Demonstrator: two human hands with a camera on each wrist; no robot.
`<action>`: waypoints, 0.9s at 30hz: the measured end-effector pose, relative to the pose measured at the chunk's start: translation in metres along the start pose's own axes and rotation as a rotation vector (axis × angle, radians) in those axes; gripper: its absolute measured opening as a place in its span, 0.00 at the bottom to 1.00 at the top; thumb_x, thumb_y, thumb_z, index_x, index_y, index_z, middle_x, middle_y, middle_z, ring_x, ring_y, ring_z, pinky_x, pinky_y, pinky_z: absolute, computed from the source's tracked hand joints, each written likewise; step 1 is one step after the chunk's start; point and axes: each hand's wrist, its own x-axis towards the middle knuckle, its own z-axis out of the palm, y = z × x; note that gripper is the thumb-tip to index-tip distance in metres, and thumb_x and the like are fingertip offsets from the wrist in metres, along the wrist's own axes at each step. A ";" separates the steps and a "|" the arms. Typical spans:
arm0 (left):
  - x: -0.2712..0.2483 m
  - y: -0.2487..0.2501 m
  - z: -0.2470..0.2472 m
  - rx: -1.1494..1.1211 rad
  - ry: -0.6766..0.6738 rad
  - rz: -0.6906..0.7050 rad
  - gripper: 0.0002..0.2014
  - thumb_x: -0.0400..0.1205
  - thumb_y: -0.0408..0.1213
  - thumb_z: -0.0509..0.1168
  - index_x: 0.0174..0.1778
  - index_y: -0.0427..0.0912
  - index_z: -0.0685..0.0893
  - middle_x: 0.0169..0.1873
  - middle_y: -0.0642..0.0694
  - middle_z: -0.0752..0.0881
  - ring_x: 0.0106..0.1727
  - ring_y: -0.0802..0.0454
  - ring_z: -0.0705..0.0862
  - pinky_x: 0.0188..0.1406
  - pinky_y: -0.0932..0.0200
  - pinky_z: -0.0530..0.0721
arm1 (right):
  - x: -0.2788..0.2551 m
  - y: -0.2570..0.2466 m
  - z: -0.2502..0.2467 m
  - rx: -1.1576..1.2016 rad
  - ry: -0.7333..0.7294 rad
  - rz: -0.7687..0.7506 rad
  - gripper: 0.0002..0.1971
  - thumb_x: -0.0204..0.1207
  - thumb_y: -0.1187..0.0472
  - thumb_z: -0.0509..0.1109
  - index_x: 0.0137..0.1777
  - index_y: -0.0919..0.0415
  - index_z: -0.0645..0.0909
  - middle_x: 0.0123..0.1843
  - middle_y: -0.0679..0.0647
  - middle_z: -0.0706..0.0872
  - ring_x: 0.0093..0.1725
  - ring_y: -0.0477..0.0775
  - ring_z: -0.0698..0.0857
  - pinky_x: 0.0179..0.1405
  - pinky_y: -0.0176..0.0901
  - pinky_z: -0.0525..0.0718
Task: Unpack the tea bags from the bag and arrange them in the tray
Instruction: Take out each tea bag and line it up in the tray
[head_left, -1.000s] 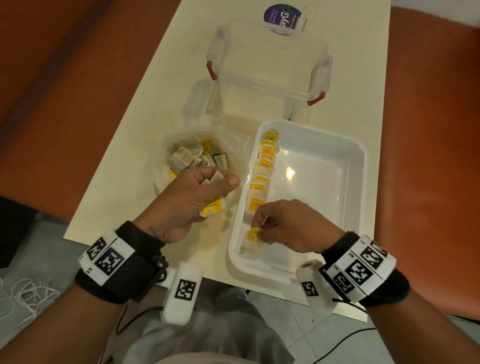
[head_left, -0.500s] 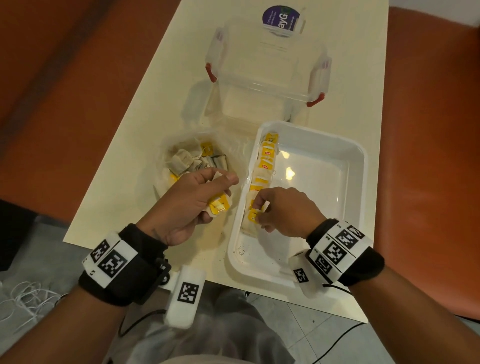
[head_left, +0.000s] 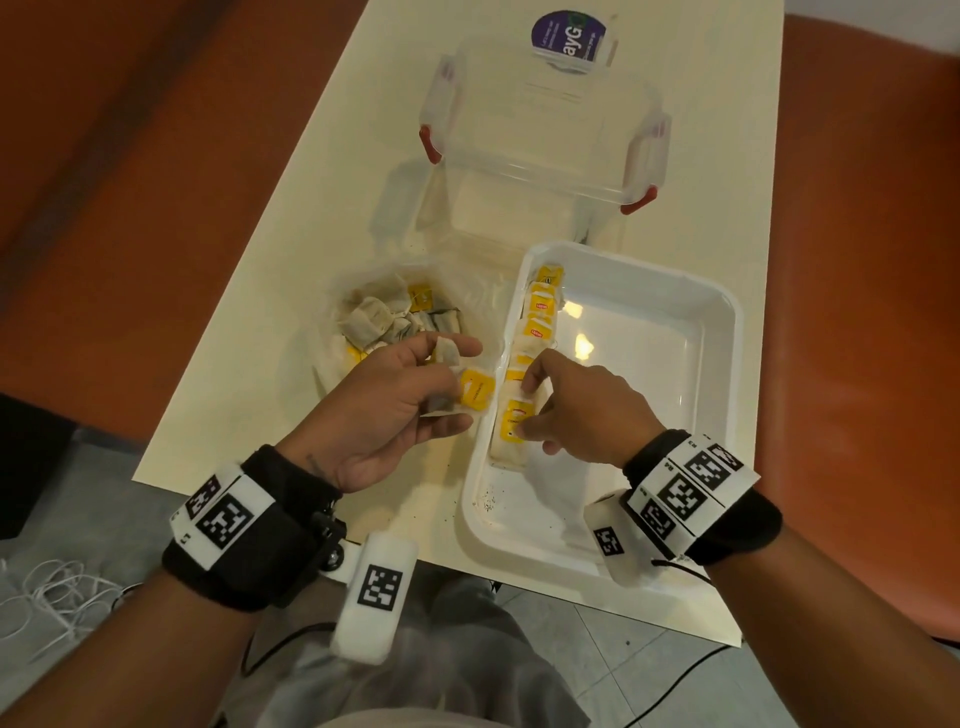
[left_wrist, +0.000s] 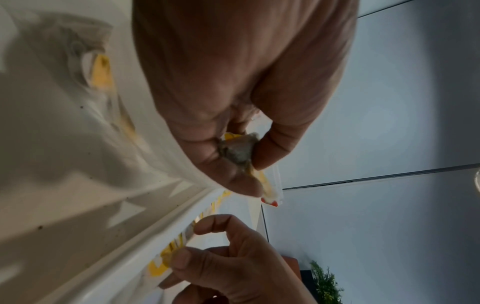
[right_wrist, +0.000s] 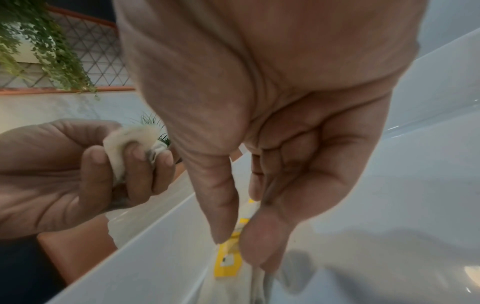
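Both hands were busy. Your left hand (head_left: 400, 400) gripped tea bags (head_left: 475, 392) beside the tray (head_left: 722, 332); your right hand (head_left: 587, 410) pinched a bag (head_left: 511, 426) inside it.

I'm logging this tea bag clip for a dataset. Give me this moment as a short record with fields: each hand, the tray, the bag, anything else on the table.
left hand: holds several tea bags beside the tray
right hand: fingertips on the nearest bag of the row
tray: white, one row of tea bags along its left wall, the rest bare
bag: clear plastic, open, left of the tray, tea bags still inside
clear box: red latches, behind the tray
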 end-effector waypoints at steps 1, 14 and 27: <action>0.000 0.000 0.000 -0.008 -0.005 0.006 0.15 0.83 0.20 0.62 0.58 0.42 0.86 0.40 0.45 0.87 0.36 0.56 0.86 0.36 0.60 0.89 | -0.001 0.001 -0.001 0.008 0.012 0.000 0.15 0.74 0.45 0.76 0.53 0.43 0.72 0.37 0.44 0.90 0.39 0.45 0.90 0.46 0.47 0.84; 0.007 -0.010 0.009 -0.155 0.019 0.047 0.13 0.79 0.18 0.67 0.48 0.43 0.81 0.46 0.41 0.83 0.38 0.53 0.85 0.40 0.59 0.90 | -0.029 -0.010 -0.023 0.541 -0.006 -0.137 0.07 0.77 0.60 0.74 0.54 0.52 0.84 0.47 0.51 0.90 0.37 0.47 0.90 0.38 0.38 0.83; 0.006 -0.014 0.013 0.029 0.005 0.105 0.18 0.65 0.34 0.79 0.48 0.47 0.84 0.46 0.45 0.87 0.44 0.54 0.88 0.40 0.56 0.89 | -0.035 -0.013 -0.036 0.781 0.143 -0.215 0.06 0.78 0.67 0.74 0.46 0.55 0.84 0.43 0.58 0.91 0.41 0.49 0.90 0.42 0.43 0.84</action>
